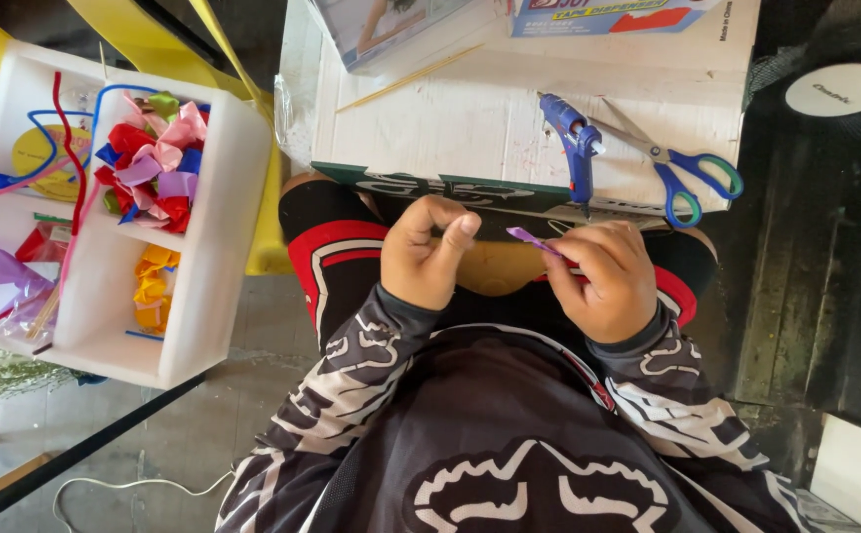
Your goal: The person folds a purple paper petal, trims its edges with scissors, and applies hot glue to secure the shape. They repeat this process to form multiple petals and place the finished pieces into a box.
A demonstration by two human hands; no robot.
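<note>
Dark floor below, with a white cardboard box [470, 128] serving as work surface across the lap. Just below the box's near edge, right hand [603, 276] pinched shut on a small purple ribbon strip [532, 238], the strip poking out toward the left hand [429, 252]. Left hand loosely curled, thumb raised, fingers close together, seemingly holding nothing, though the palm is hidden. On the box, near its front edge, a blue glue gun [575, 143] and blue-handled scissors [672, 163] just beside it. Further back on the box, a thin wooden stick [411, 77]. Well left of the box, a white divided tray [223, 207] full of folded coloured ribbon pieces [154, 158].
</note>
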